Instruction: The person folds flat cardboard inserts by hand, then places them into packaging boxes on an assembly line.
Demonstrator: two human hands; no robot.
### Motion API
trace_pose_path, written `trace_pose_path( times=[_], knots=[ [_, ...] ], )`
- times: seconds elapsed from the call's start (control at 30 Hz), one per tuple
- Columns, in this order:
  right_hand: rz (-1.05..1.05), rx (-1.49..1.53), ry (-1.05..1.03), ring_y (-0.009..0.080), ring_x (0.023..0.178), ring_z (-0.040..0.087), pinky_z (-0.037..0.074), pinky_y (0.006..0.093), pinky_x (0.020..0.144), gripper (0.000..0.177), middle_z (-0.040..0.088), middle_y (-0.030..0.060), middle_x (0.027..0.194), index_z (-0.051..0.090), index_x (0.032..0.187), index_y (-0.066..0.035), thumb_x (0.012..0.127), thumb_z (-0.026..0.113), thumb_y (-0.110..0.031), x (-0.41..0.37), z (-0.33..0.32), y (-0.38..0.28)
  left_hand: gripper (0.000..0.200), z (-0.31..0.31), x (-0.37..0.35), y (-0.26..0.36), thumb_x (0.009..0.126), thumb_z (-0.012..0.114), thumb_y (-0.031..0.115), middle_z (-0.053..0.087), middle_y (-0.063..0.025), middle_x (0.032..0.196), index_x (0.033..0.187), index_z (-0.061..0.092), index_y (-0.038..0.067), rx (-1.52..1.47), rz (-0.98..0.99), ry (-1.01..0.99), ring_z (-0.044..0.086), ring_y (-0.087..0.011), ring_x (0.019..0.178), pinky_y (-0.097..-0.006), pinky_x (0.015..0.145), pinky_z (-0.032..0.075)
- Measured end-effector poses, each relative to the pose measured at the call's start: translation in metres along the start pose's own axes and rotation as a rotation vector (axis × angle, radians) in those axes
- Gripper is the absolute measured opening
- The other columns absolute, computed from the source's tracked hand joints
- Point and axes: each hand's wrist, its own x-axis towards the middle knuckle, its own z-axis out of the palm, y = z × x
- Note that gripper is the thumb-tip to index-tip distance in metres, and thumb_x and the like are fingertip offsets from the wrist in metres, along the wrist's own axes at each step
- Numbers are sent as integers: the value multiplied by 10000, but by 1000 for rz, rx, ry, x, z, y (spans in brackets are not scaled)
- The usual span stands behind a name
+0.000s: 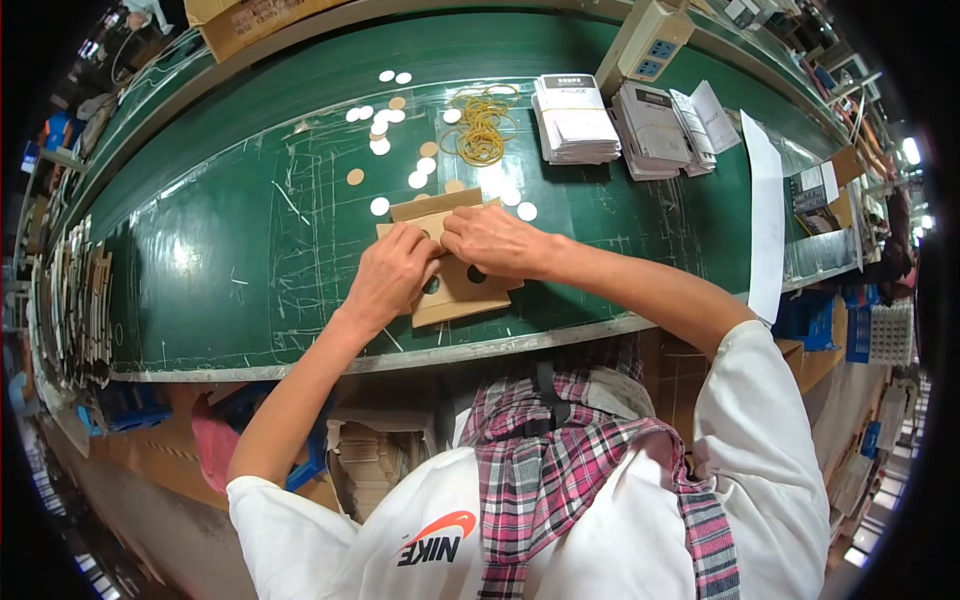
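Held the cardboard piece (462,292) down on the green mat (250,250), near its front edge. Curled left hand (390,275) fingers onto its folded flap, gripping it. Bent right hand (497,241) fingers over the same flap, tips meeting the left's — pinching or merely pressing, couldn't tell. Saw round discs (417,180) scattered just beyond.

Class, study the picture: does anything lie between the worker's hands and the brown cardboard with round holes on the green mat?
Nothing visible does. The left hand and right hand both lie directly on the cardboard. The loose round discs and the rubber bands lie on the mat beyond it.
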Motion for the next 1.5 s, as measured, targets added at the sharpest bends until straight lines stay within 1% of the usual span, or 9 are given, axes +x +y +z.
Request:
trace_pose_path(
  times=[0.33, 0.57, 0.73, 0.87, 1.0, 1.07, 1.27, 1.37, 1.5],
  knots=[
    [203, 253, -86, 297, 777, 573, 444, 394, 609, 59, 572, 130, 754, 559, 750, 0, 709, 562, -42, 7, -5, 10, 88, 15, 7, -8, 719, 531, 34, 506, -84, 793, 803, 510, 23, 189, 12, -105, 523, -234, 787, -324, 628, 465],
    [236, 166, 93, 307, 730, 552, 438, 415, 587, 73, 532, 124, 749, 532, 755, -11, 765, 552, -81, -7, -1, 8, 127, 5, 20, -23, 764, 583, 62, 507, -104, 807, 843, 500, 8, -97, -72, -254, 517, -282, 786, -381, 663, 445],
    [220, 179, -1, 309, 713, 568, 439, 407, 599, 86, 562, 128, 724, 546, 725, -11, 758, 565, -89, 3, 2, 20, 177, -4, 17, -19, 760, 623, 142, 514, -101, 816, 822, 512, 18, -84, -140, -163, 521, -276, 814, -370, 666, 440],
    [231, 347, -83, 316, 711, 587, 437, 413, 608, 97, 599, 139, 707, 556, 692, -9, 755, 564, -83, 10, -10, 27, 211, 7, 15, -33, 745, 648, 177, 531, -101, 754, 804, 522, 18, -139, -129, -115, 533, -281, 714, -379, 633, 439],
    [334, 398, -123, 320, 724, 591, 437, 415, 609, 79, 611, 141, 716, 557, 787, -17, 753, 575, -86, 14, -10, 30, 210, 3, 27, -38, 698, 682, 155, 565, -110, 676, 772, 544, 15, -292, -296, -190, 561, -281, 645, -378, 607, 444],
    [448, 394, -120, 326, 723, 591, 439, 418, 610, 115, 613, 139, 717, 547, 834, -22, 756, 587, -96, 17, -12, 27, 222, -7, 42, -38, 657, 702, 153, 592, -128, 660, 757, 559, 16, -357, -441, -326, 592, -301, 667, -382, 617, 455],
    [342, -7, -27, 326, 793, 578, 441, 428, 624, 174, 597, 154, 769, 516, 847, -18, 742, 620, -109, 12, -1, 17, 242, 0, 53, -49, 593, 726, 167, 618, -141, 695, 721, 584, 19, -309, -471, -466, 608, -294, 684, -371, 630, 467],
    [296, 229, -80, 300, 817, 578, 440, 422, 634, 168, 593, 141, 801, 538, 820, -25, 716, 642, -107, 10, -10, 29, 211, 4, 49, -52, 600, 713, 156, 622, -137, 702, 707, 588, 24, -327, -446, -421, 610, -296, 701, -382, 635, 468],
    [471, 416, -229, 306, 755, 615, 478, 396, 608, 221, 632, 125, 730, 621, 729, -35, 614, 745, -177, 25, -15, 41, 203, -1, 52, -52, 607, 705, 133, 622, -131, 710, 723, 578, 25, -345, -432, -476, 609, -297, 725, -385, 642, 468]
  ],
)
